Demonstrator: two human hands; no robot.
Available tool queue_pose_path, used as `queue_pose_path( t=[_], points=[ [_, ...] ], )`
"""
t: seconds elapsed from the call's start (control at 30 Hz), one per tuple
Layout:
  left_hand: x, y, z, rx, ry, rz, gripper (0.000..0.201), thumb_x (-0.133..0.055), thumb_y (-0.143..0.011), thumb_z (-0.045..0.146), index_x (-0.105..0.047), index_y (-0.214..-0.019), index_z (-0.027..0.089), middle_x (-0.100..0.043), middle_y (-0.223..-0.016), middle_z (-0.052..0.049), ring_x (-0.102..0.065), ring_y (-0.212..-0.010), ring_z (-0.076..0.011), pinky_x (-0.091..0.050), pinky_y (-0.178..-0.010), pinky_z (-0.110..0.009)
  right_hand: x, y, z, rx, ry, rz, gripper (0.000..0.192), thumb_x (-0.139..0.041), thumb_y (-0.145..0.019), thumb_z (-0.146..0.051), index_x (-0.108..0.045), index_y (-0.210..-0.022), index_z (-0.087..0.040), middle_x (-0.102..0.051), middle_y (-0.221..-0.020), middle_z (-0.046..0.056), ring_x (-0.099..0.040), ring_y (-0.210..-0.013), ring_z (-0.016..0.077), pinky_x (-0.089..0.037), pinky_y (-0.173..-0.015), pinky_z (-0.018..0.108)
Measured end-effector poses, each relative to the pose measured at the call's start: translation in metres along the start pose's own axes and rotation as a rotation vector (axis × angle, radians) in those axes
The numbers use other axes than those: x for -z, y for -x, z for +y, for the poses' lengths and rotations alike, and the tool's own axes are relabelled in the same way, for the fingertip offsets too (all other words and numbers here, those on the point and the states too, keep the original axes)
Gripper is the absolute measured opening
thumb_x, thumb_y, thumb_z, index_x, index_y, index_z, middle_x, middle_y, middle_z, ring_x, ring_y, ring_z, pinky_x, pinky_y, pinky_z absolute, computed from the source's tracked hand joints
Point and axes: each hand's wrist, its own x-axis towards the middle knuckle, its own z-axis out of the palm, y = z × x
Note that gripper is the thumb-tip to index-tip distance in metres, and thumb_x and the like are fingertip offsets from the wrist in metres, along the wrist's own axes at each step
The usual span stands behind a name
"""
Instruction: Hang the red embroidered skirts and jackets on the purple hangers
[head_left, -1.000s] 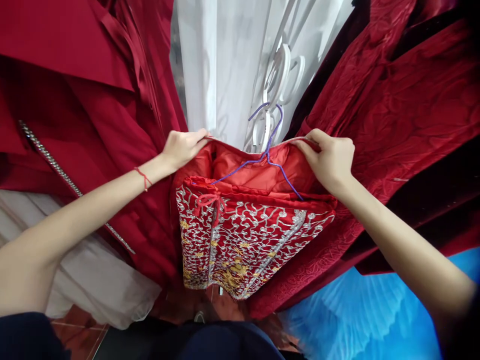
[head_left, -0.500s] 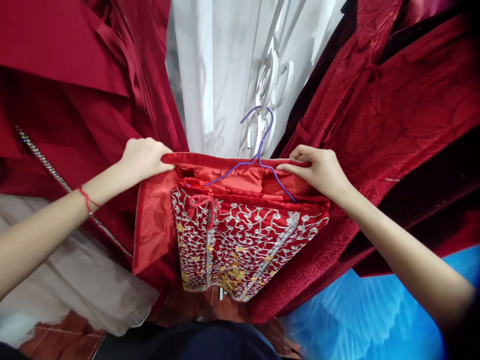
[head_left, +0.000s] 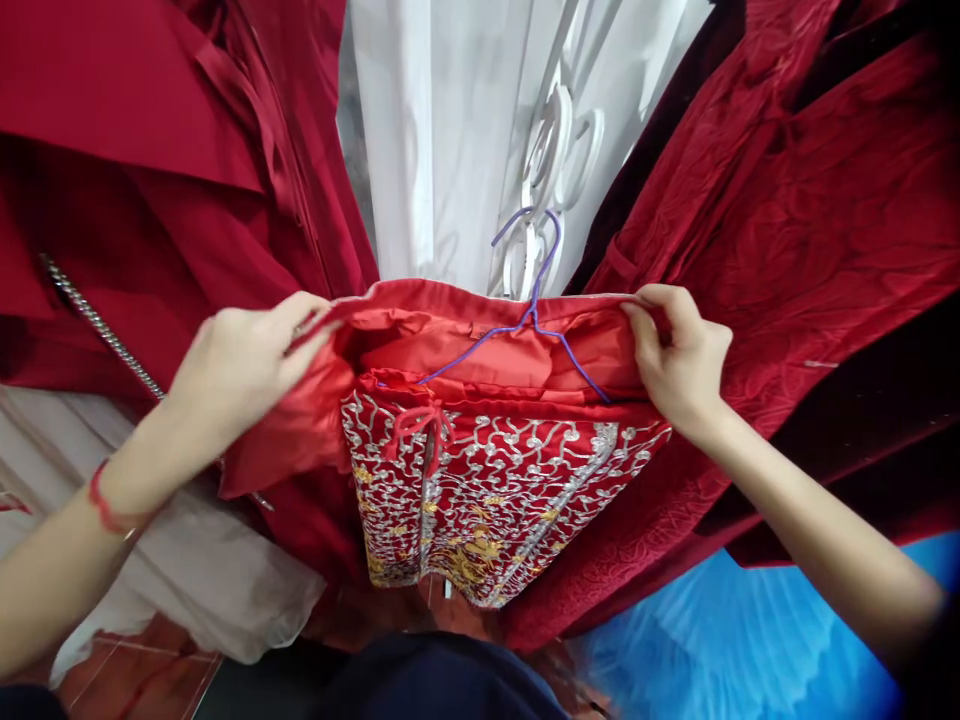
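An embroidered red skirt (head_left: pixel 487 490) with silver and gold patterning hangs in front of me on a purple wire hanger (head_left: pixel 537 290). Its back waistband stands higher than the front, so the plain red lining shows. My left hand (head_left: pixel 244 360) pinches the left end of that waistband, with a flap of lining drooping below. At the other side, my right hand (head_left: pixel 679 355) is closed on the waistband's right part. A small red tie bow (head_left: pixel 420 425) sits on the front edge. The hanger's hook meets a white ornamental scroll (head_left: pixel 551 150).
Dark red garments (head_left: pixel 135 200) hang close on the left, with a pale sheer fabric (head_left: pixel 217 560) beneath. On the right are a patterned red garment (head_left: pixel 847 190) and a bright blue one (head_left: pixel 690 640). White cloth (head_left: pixel 465 120) hangs behind; reddish floor tiles (head_left: pixel 150 660) show below.
My left hand has moved left and slightly down, pulling the waistband end outward. My right hand has shifted right along with the waistband, which is now stretched wider.
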Motion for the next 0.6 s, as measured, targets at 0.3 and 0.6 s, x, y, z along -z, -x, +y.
queue_pose_path(
  t=[0.3, 0.6],
  points=[
    [-0.023, 0.009, 0.059, -0.280, 0.647, -0.466, 0.050, -0.059, -0.087, 0.061, -0.058, -0.127, 0.032, -0.073, -0.117, -0.005, -0.070, -0.097, -0.0214, -0.055, -0.086, -0.034, 0.009, -0.001, 0.018, -0.121, -0.014, 0.009, 0.027, -0.061, -0.092, -0.049, -0.056, -0.092, -0.023, -0.066, -0.075, 0.005, -0.045, -0.053, 0.0125, -0.038, -0.054, 0.028],
    [-0.102, -0.023, 0.020, -0.290, 0.488, -0.284, 0.050, -0.054, -0.090, 0.064, -0.070, -0.095, 0.017, -0.073, -0.080, -0.006, -0.066, -0.069, -0.0179, -0.050, -0.067, -0.029, 0.002, 0.000, 0.021, -0.155, -0.226, 0.029, 0.028, -0.067, -0.088, -0.045, -0.057, -0.079, -0.021, -0.059, -0.070, 0.001, -0.046, -0.060, 0.0119, -0.036, -0.056, 0.026]
  ],
)
